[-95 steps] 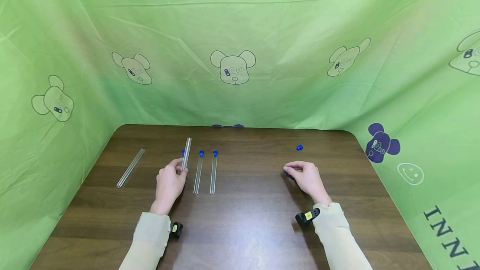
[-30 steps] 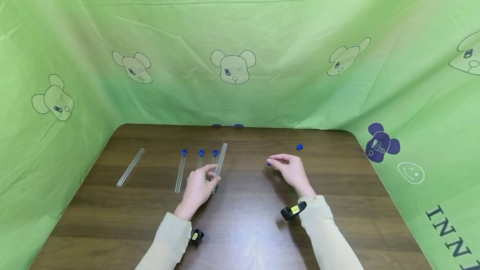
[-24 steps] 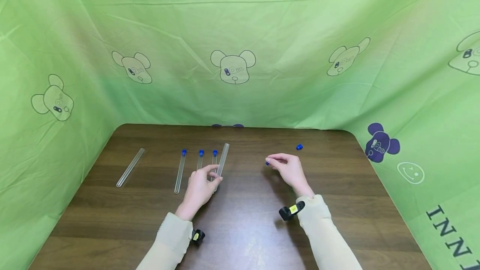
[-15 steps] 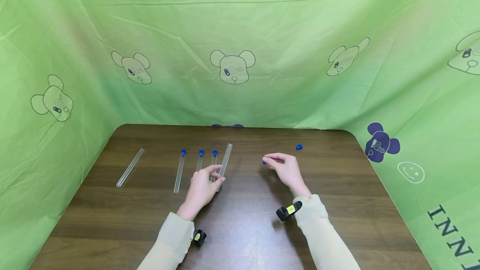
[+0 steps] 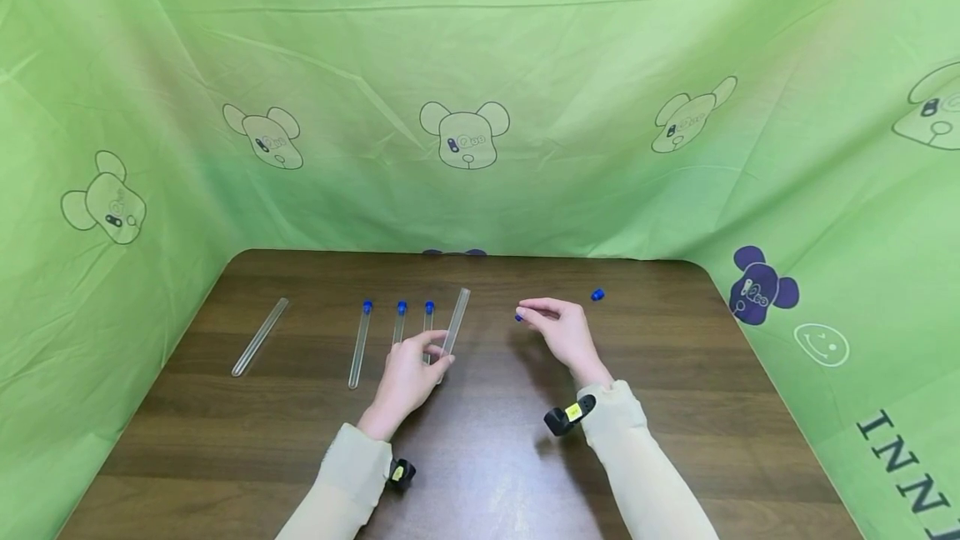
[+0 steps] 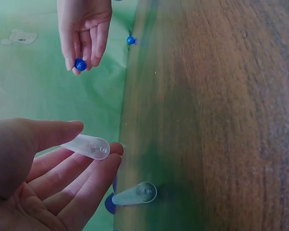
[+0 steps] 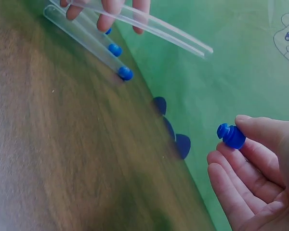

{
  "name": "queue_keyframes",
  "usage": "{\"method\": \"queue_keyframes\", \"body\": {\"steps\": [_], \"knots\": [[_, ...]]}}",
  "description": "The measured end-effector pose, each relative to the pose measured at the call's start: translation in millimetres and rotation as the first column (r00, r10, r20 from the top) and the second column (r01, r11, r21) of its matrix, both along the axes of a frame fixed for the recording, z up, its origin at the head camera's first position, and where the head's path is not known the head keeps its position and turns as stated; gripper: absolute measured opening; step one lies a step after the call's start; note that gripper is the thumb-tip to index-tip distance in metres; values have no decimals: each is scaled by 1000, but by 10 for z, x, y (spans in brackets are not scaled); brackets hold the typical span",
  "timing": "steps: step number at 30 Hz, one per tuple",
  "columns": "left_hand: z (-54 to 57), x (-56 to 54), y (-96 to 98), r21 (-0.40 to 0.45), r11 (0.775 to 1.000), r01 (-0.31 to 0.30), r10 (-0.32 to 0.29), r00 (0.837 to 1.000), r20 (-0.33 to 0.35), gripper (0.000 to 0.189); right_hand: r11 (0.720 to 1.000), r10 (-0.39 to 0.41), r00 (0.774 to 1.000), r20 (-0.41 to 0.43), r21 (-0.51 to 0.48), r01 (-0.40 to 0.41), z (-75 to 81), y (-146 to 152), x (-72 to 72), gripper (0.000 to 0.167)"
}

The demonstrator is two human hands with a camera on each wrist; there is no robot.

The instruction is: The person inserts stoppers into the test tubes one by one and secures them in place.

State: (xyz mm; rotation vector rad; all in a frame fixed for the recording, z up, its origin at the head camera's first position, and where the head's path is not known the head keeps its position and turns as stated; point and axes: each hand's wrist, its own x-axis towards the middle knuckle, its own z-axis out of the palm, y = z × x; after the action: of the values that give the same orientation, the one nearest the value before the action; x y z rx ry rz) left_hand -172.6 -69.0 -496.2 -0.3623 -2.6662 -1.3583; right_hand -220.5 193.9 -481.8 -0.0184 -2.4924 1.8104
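**Tube [image 5: 457, 317] and cap [image 5: 518, 317] pinched, not joined**

Mid-frame in the head view, tilted: tube clamped in the left grip [image 5: 408, 375]. To its right: cap clamped in the right grip [image 5: 561, 333]. Best to steady the tube, align the cap's narrow end with its mouth, press straight. Left on the desk [image 5: 697, 407]: three capped tubes [image 5: 360, 348], then a bare tube [image 5: 259, 337]; farther right: a loose cap [image 5: 597, 295].

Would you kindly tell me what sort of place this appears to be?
Probably a makeshift recording booth: a printed green cloth hangs behind and on both sides of a wood-grained table, and black wrist cameras are in view.
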Motion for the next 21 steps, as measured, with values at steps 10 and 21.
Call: {"method": "queue_keyframes", "body": {"steps": [10,21], "knots": [[-9,-17,27,29,999,26,-26,1000,4,37,999,-3,1000,-18,-54,3,68,-73,-35,32],[-9,-16,57,28,999,47,-47,999,-2,36,997,10,1000,-26,-78,-12,176,-117,-97,32]]}}
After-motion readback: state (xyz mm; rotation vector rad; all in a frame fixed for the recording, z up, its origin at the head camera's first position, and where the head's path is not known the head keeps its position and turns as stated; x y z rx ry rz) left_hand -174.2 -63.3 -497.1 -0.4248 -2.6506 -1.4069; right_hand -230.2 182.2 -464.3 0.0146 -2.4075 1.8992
